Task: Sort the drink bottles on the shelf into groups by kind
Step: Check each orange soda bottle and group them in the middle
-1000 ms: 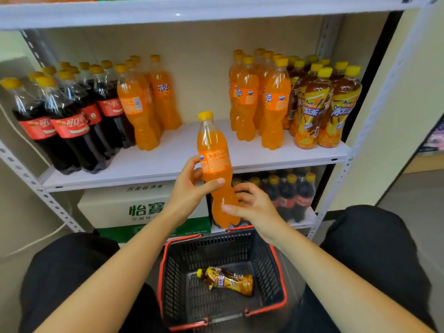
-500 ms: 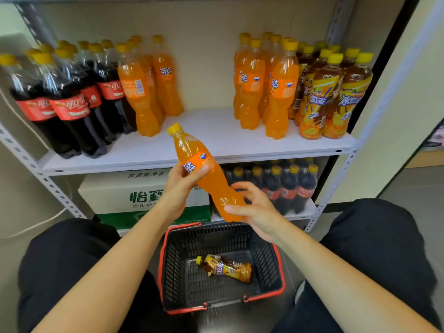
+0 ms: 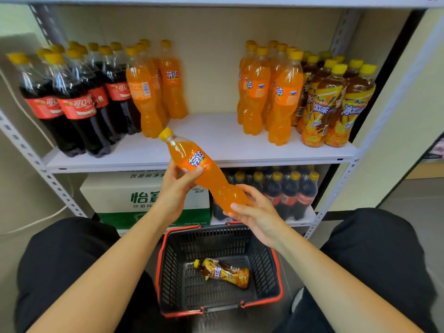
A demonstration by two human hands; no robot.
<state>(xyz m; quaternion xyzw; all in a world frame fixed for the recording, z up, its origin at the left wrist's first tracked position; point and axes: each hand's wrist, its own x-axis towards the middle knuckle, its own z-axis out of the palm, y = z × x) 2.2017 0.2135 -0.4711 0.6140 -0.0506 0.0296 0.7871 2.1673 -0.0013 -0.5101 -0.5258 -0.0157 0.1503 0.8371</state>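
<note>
The orange bottle (image 3: 206,174) is held tilted, cap up-left, before the shelf (image 3: 211,143) and above the basket (image 3: 276,260). Its label is gripped by the left hand (image 3: 175,188) and its base is cupped by the right hand (image 3: 257,212). It is best righted first, then stood in the bare gap beside the orange group (image 3: 266,92), label outward, without neighbours being knocked.
</note>
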